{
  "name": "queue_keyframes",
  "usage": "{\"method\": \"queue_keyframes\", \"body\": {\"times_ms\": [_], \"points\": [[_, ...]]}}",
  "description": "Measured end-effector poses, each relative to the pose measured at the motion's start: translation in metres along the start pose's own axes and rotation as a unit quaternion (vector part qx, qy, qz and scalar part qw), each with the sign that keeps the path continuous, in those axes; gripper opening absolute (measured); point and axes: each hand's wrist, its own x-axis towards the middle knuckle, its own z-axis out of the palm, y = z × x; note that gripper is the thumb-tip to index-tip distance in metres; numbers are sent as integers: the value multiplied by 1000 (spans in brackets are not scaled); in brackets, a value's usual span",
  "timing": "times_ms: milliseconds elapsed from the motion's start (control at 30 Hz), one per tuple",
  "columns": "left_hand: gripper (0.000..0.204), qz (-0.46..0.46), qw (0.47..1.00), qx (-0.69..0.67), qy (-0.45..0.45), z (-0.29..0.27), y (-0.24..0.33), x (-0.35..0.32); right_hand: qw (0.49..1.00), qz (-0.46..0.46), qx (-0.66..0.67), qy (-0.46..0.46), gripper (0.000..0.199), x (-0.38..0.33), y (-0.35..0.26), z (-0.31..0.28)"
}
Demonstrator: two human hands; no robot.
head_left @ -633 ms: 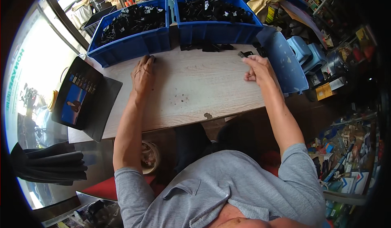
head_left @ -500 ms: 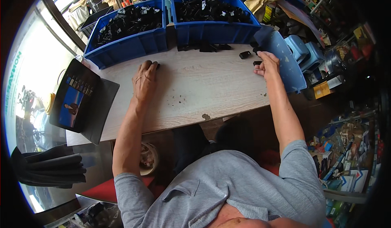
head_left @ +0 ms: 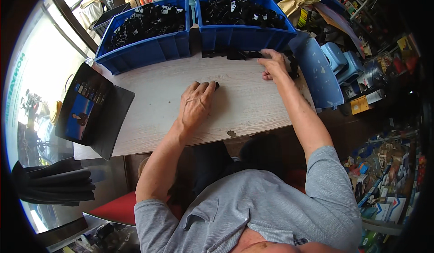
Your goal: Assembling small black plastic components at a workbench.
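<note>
A small black plastic piece [head_left: 217,85] shows at the fingertips of my left hand [head_left: 197,101], which is closed on it and rests on the pale wooden table. My right hand [head_left: 274,66] reaches over the table's far right part with its fingers apart. Its fingertips are at the right end of a row of flat black pieces [head_left: 236,54], in front of the right blue bin; whether they touch one cannot be made out. More black pieces [head_left: 294,65] lie just right of this hand, partly hidden by it.
Two blue bins, the left bin [head_left: 147,50] and the right bin [head_left: 246,37], hold heaps of black parts at the back. A lighter blue tray [head_left: 318,74] stands at the table's right edge. On the left is an open tablet [head_left: 86,106] with a dark cover.
My left hand has moved right and nearer to me with the black piece. My right hand has shifted left, from the loose black pieces to the end of the row.
</note>
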Motion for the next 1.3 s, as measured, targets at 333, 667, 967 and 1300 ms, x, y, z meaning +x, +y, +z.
{"method": "queue_keyframes", "body": {"times_ms": [333,667,967,1300], "points": [[32,-40,999,-28,2,1,-2,3,1000,11,-2,8,31,13,7,3],[35,-48,998,-48,17,-2,-7,0,994,74,20,-77,39,-39,2,-12],[30,-64,991,-110,30,2,-2,1,997,-6,-49,-57,43,-39,14,-2],[30,-5,992,-124,32,34,23,40,981,-13,-63,-183,36,-77,14,6]]}}
